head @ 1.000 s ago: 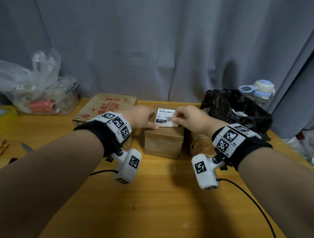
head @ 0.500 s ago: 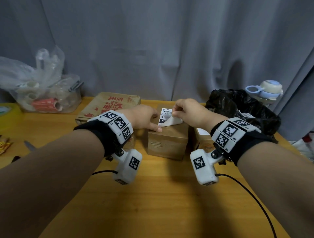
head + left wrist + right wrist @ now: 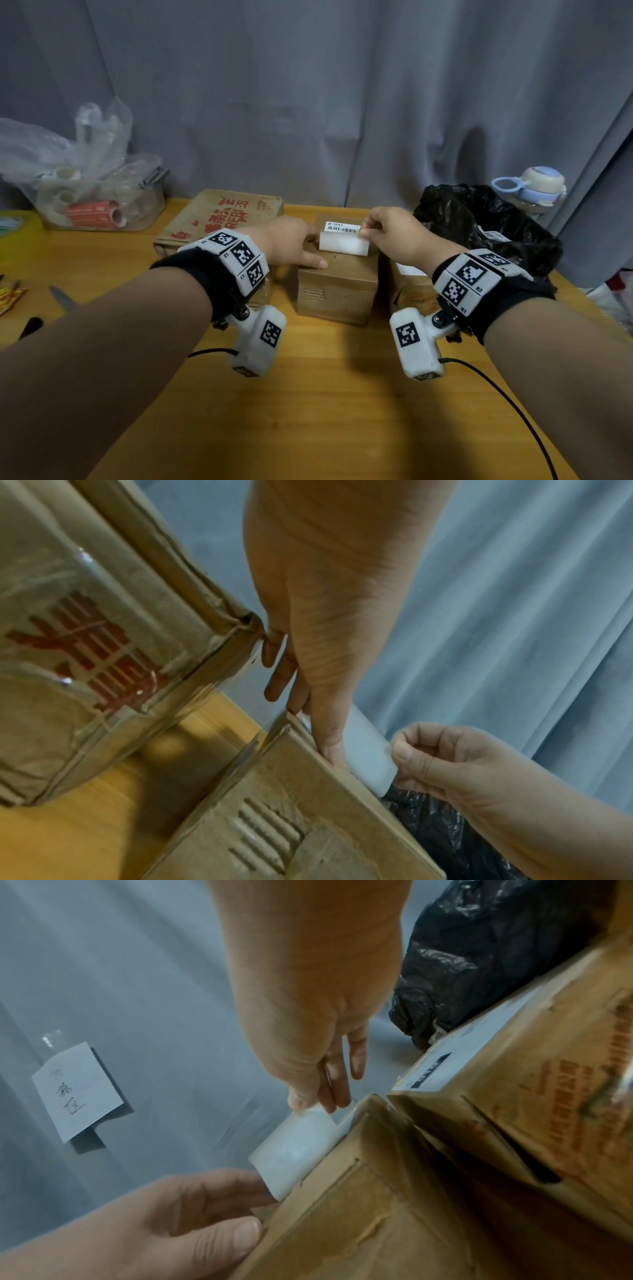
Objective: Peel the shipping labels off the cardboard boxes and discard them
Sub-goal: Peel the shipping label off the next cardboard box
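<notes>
A small cardboard box (image 3: pixel 337 287) stands mid-table. Its white shipping label (image 3: pixel 343 242) is folded back, blank underside toward me, with only the far barcode strip still stuck to the top. My right hand (image 3: pixel 363 233) pinches the label's lifted right corner between thumb and forefinger, as the left wrist view also shows (image 3: pixel 394 753). My left hand (image 3: pixel 308 246) grips the box's left top edge, thumb laid along the top and fingers down its left side. In the right wrist view the label (image 3: pixel 298 1148) stands up off the box edge.
A second box (image 3: pixel 407 291) with its own label (image 3: pixel 455 1058) touches the first on the right. Behind it lies an open black bag (image 3: pixel 479 226) holding a label. A flat printed box (image 3: pixel 219 219) sits back left, beside a plastic tub of rolls (image 3: pixel 96 205). A blade (image 3: pixel 61 301) lies at the left.
My right hand has pulled the label's near edge up and back toward the curtain, so more of it is off the box and its white underside faces me. The left hand stayed put.
</notes>
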Available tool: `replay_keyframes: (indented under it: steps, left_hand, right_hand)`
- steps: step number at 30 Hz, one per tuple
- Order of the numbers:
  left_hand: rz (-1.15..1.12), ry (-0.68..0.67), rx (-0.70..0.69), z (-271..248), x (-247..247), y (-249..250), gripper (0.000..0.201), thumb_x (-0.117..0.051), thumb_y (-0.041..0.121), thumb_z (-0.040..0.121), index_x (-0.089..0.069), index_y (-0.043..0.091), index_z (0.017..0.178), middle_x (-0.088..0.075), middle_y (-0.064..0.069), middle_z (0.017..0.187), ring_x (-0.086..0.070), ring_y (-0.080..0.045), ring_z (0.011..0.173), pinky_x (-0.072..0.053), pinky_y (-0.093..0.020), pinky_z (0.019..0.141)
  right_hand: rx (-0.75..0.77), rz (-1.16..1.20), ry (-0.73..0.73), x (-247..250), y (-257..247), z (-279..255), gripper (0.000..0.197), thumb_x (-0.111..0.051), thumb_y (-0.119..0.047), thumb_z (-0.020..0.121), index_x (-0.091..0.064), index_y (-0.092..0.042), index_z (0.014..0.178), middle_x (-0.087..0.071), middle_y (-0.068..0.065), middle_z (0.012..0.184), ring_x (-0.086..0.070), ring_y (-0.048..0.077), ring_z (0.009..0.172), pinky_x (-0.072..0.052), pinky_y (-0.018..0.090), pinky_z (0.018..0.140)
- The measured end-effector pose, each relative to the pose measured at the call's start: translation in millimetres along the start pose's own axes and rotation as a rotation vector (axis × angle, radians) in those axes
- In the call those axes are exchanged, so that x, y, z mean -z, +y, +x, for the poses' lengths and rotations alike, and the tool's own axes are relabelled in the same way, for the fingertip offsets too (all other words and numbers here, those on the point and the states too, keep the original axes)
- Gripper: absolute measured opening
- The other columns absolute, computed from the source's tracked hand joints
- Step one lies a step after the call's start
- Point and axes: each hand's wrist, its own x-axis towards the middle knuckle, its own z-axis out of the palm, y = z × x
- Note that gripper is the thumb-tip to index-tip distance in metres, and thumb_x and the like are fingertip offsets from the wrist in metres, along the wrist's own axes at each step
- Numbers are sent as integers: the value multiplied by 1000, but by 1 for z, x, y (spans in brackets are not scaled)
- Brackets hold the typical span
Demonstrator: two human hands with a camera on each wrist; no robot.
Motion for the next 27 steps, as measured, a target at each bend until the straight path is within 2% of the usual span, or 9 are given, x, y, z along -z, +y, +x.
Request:
replay_keyframes:
  steps: [3,6,11,14,16,18,22,24,27]
  left_hand:
    - [-22,19,-13,0,-1,-1,59,-57,47,87,-42,25,139,-54,3,134,-52,-18,119,-40,-26,87]
    - [-17,39,-2,1,-1,0,56,-57,46,88,-44,23,137,-55,3,133,-53,-18,118,-41,-27,89]
    - [25,74,29,6,-5,5,51,-55,48,88,-53,19,130,-63,-2,120,-58,-21,105,-44,-29,81]
    - [52,85,59,8,-6,7,51,-54,51,87,-57,16,123,-64,-5,110,-59,-23,100,-43,-29,74]
    - [37,92,62,8,-6,7,50,-57,50,86,-58,16,123,-64,-4,110,-59,-22,100,-44,-29,74]
    - [17,96,47,6,-6,5,49,-60,48,85,-59,18,123,-64,-2,115,-59,-20,101,-46,-29,78]
    - [65,81,3,0,-5,6,49,-58,50,85,-57,20,124,-63,1,117,-58,-18,102,-47,-28,79]
    - [173,99,-36,-3,-4,11,54,-53,55,86,-51,22,128,-63,2,117,-58,-20,104,-43,-29,78]
    - [219,168,-129,-3,-6,22,53,-54,54,86,-49,26,130,-59,1,121,-55,-22,110,-41,-32,83]
  right_hand:
    - [-41,69,21,0,5,-3,10,-56,-18,92,-61,-12,86,-61,2,90,-55,15,83,-44,28,74]
    - [-50,166,12,-2,4,-6,12,-55,-11,91,-65,-7,95,-63,4,93,-58,18,87,-50,34,85]
    - [22,274,-50,-4,-11,-11,37,-44,9,85,-64,-11,109,-61,2,104,-57,15,101,-48,29,90]
    - [59,263,-37,-7,-18,-9,33,-44,10,83,-66,-12,95,-62,-2,93,-57,11,88,-45,24,81]
    - [61,249,-4,-6,-17,-7,28,-46,8,83,-61,-15,85,-62,-2,84,-55,8,74,-43,25,73]
    - [35,245,30,-4,-12,-6,20,-51,3,85,-59,-15,85,-65,4,84,-57,10,72,-47,26,70]
    - [-21,168,12,-3,0,-9,14,-54,-6,89,-61,-15,96,-63,4,90,-59,18,83,-50,26,78]
    - [-61,153,-57,-3,4,-14,24,-46,-2,91,-63,-15,103,-67,5,102,-62,20,97,-51,31,92]
    - [-60,118,-130,1,4,-20,40,-38,7,88,-63,-12,113,-67,3,117,-59,16,113,-44,26,102]
